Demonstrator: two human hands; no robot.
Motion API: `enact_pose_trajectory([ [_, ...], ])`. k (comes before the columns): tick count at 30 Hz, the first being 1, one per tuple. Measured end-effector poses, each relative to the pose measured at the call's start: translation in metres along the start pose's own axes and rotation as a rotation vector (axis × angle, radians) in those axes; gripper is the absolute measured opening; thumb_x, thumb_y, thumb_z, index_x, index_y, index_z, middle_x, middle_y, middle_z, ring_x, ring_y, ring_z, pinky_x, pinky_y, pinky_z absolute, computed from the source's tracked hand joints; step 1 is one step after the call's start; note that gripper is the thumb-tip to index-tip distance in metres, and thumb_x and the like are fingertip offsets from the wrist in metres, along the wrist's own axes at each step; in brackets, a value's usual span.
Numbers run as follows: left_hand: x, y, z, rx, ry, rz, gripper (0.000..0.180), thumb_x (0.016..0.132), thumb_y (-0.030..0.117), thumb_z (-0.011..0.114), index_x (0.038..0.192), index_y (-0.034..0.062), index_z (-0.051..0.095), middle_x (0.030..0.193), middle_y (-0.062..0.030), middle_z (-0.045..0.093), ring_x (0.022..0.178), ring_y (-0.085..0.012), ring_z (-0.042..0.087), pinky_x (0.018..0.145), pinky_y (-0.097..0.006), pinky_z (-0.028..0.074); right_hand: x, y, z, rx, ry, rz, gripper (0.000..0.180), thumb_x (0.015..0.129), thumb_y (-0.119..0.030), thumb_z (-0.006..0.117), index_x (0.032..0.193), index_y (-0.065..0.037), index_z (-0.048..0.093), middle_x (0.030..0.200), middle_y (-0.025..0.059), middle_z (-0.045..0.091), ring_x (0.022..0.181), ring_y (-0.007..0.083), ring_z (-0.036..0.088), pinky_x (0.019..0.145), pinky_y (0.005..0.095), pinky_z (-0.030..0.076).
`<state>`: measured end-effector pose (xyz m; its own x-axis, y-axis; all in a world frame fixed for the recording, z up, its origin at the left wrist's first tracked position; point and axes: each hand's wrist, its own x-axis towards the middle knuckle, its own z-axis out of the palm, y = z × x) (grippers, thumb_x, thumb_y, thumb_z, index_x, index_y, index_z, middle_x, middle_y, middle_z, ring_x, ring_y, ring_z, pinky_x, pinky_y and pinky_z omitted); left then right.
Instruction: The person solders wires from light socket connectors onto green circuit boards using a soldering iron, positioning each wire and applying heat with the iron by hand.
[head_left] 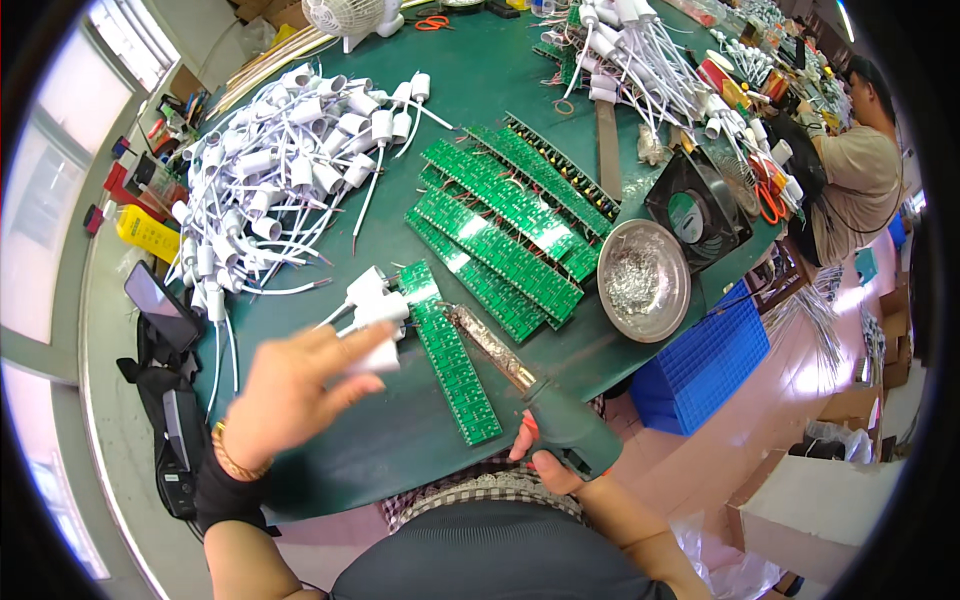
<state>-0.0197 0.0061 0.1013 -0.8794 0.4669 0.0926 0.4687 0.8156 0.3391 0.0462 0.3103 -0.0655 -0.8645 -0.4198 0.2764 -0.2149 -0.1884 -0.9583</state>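
Observation:
My right hand (545, 462) grips a dark green soldering gun (570, 430). Its worn metal barrel points up and left, and the tip is close to the upper part of a narrow green circuit board (450, 355). Several white lamp holders (368, 288) sit at that board's upper left end. Over them reaches my left hand (295, 385), index finger stretched out and thumb apart. A white lamp holder (380, 360) shows between finger and thumb; the hand partly covers it, and no firm hold on it is visible.
Stacked circuit boards (500, 230) lie beyond, beside a metal bowl (643, 280) of silvery bits and a black fan (700, 208). Wired lamp holders (285, 165) are heaped at left, near a phone (162, 305). A blue crate (700, 360) stands below the table's right edge. Another person (860, 170) sits at right.

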Motion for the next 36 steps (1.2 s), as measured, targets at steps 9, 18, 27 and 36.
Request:
enact_pose_trajectory([
  [9,-0.029,-0.003,0.074,-0.080,0.043,0.047,0.037,0.079,0.013,0.073,0.112,0.0041,0.060,0.101,-0.0124,0.055,0.090,-0.0308,0.054,0.078,-0.040,0.045,0.011,-0.010,0.004,0.046,0.051,0.059,0.054,0.088,-0.029,0.067,0.130,0.000,0.048,0.087,0.0126,0.060,0.070,0.0210,0.063,0.064,0.0342,0.053],
  [18,-0.017,-0.012,0.093,-0.055,0.094,0.314,0.037,0.067,0.003,0.072,0.102,0.0101,0.064,0.105,-0.0111,0.058,0.084,-0.0276,0.056,0.069,-0.037,0.049,0.009,0.000,0.002,0.009,0.018,-0.059,0.054,0.090,-0.027,0.065,0.132,0.000,0.045,0.088,0.0133,0.059,0.071,0.0236,0.063,0.065,0.0346,0.054],
  [27,0.008,-0.012,0.099,0.131,0.423,0.219,0.028,0.066,0.003,0.073,0.091,0.0093,0.063,0.099,-0.0075,0.058,0.079,-0.0221,0.056,0.066,-0.035,0.040,0.001,0.003,-0.002,-0.018,-0.023,-0.064,0.053,0.091,-0.027,0.065,0.132,0.000,0.045,0.095,0.0134,0.057,0.077,0.0232,0.063,0.068,0.0359,0.054],
  [36,0.016,-0.013,0.108,0.224,0.532,0.144,0.027,0.064,0.001,0.074,0.087,0.0107,0.063,0.092,-0.0052,0.057,0.080,-0.0216,0.054,0.070,-0.037,0.033,0.008,-0.015,-0.003,-0.053,-0.070,0.080,0.051,0.090,-0.026,0.068,0.131,-0.003,0.048,0.095,0.0121,0.058,0.080,0.0232,0.063,0.071,0.0360,0.054],
])
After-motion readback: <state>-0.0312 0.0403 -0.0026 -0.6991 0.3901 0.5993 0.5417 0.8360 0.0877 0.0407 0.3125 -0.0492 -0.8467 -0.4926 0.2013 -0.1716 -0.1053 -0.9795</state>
